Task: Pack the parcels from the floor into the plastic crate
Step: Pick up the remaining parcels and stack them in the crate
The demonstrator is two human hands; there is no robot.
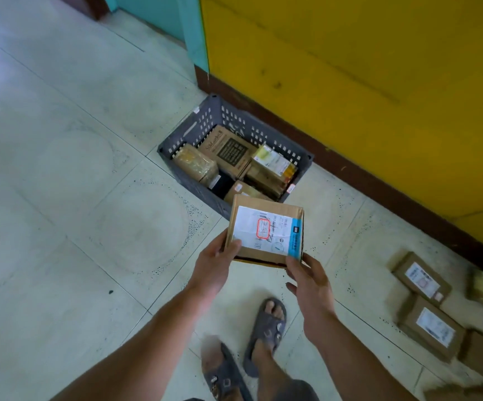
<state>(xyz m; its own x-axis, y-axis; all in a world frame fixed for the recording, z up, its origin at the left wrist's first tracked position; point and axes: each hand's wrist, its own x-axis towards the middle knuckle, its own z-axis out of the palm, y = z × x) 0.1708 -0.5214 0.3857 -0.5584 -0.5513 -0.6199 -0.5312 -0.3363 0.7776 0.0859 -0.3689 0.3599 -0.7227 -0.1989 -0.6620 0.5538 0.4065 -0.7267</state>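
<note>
The person's two feet in grey strapped sandals are standing on the pale green tiled floor at the bottom of the view, and both bare forearms are reaching forward above them. The left hand is gripping the near left corner of a brown cardboard parcel with a white shipping label, its thumb lying on top at the label's corner and its fingers going beneath. The right hand is reaching under the near right corner with fairly straight fingers, its thumb standing free of the cardboard. This parcel is being held flat in the air, label up, just short of the near rim of a dark grey perforated plastic crate. The crate is sitting on the floor close to a yellow wall with a dark brown skirting, and several brown boxed parcels are lying packed side by side inside it. To the right, well apart from the crate, more labelled cardboard parcels are lying on the floor, partly blurred.
</note>
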